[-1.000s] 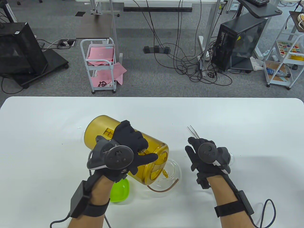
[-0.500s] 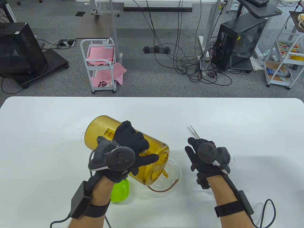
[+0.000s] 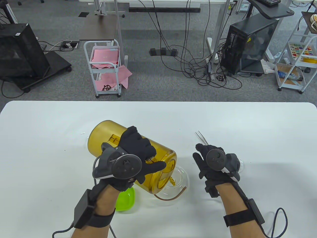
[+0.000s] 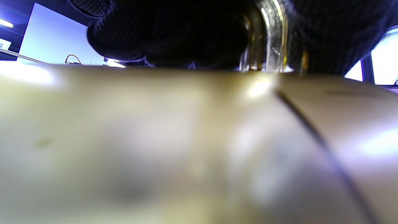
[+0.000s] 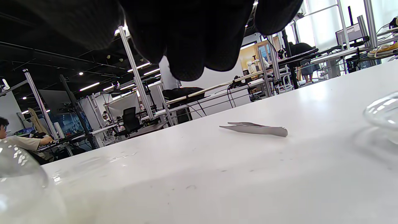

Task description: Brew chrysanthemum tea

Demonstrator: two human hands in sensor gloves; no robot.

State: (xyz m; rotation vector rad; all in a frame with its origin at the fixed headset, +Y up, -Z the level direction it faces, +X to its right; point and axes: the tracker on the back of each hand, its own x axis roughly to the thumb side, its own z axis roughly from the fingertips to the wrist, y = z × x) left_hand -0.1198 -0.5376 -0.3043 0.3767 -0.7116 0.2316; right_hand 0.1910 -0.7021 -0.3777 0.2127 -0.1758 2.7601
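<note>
Left hand [image 3: 135,151]: fingers curled round amber jug [image 3: 158,158], tilted, mouth over glass teapot [image 3: 182,177]; thin amber stream entering. Right hand [image 3: 210,163]: fingers relaxed, holding nothing, above desk [image 3: 260,129]. Tweezers [image 3: 201,137] and green dish [image 3: 126,200] nearby.

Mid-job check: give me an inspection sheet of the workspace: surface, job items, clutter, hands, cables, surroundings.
Surface: white table, no spill seen.
Job's things: amber jug tipped over glass teapot, thin stream falling into it; tweezers flat on the table; green dish near the left wrist.
Clutter: glass piece beside the right hand, unclear what.
Hands: left hand grips the jug; right hand holds nothing.
Cables: glove leads trail off both wrists; floor cables beyond the table.
Surroundings: cart, computer tower, desks.
</note>
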